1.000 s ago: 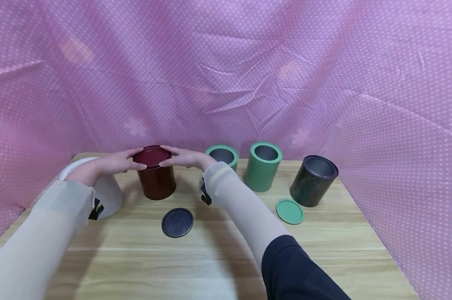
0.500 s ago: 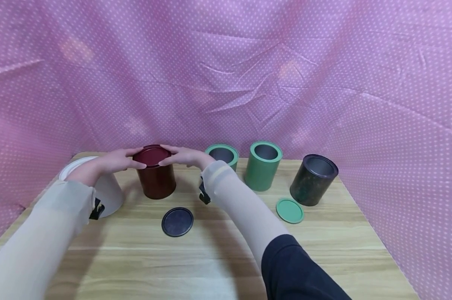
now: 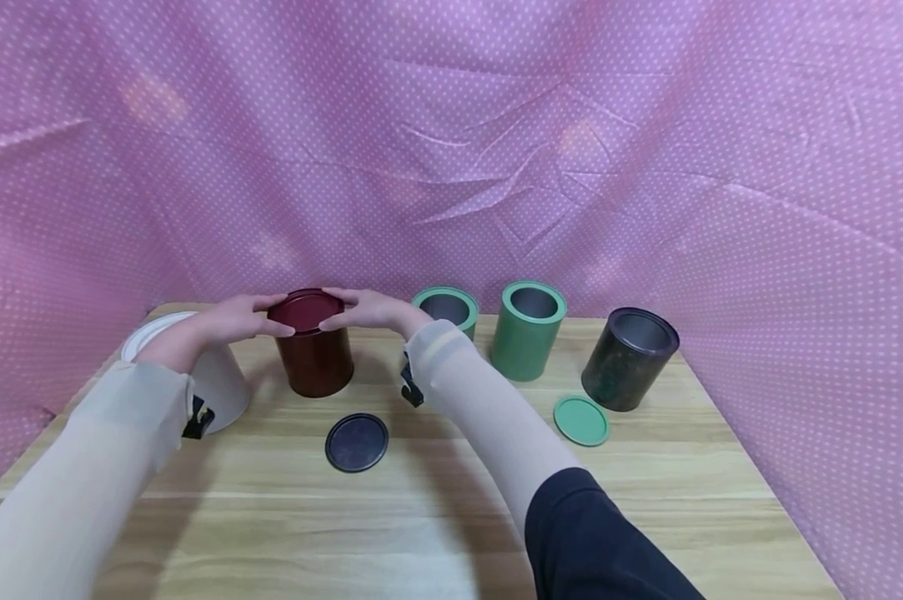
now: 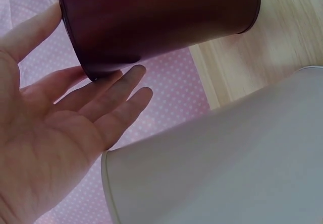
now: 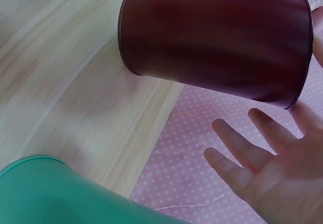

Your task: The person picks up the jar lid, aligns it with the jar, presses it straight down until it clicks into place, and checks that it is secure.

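One dark red can [image 3: 318, 367] stands upright on the surface [image 3: 308, 525], left hand [image 3: 229, 323] at its left rim, right hand [image 3: 376, 312] at its right, each grip spread, thumb and fingers apart, touching the rim. About the dark red can: white can [image 3: 222, 392], just left; black disc [image 3: 357, 443], in front; two green cans [image 3: 526, 350], right; green disc [image 3: 581, 421] and black can [image 3: 622, 367], farther right.
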`<state>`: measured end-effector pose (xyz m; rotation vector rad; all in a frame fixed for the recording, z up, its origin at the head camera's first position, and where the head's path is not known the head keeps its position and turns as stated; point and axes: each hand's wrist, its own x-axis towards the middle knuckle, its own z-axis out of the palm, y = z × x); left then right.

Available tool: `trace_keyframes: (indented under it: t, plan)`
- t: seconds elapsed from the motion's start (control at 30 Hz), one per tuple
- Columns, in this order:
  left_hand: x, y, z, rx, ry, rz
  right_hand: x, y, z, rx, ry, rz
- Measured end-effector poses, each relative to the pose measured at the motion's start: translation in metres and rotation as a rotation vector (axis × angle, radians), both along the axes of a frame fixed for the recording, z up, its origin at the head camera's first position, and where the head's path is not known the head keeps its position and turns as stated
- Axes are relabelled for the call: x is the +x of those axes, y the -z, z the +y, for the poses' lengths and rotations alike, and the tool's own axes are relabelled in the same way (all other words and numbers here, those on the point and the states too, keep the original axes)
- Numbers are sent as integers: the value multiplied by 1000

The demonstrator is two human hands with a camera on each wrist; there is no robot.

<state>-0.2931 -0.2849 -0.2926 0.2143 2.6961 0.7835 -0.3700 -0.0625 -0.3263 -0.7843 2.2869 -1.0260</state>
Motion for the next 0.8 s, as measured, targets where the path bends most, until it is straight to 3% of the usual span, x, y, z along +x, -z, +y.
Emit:
trace_keyframes:
  t: [0.2, 0.47, 0.8]
  plan:
    - [0, 0, 3, 11, -4, -3, 1, -1, 2, 29, -21, 16]
    - [3, -2, 5, 23, -8, -13, 4, -3, 1, 21, 11, 24]
    - [7, -4, 7, 6, -14, -31, 5, -2, 2, 20, 1, -5]
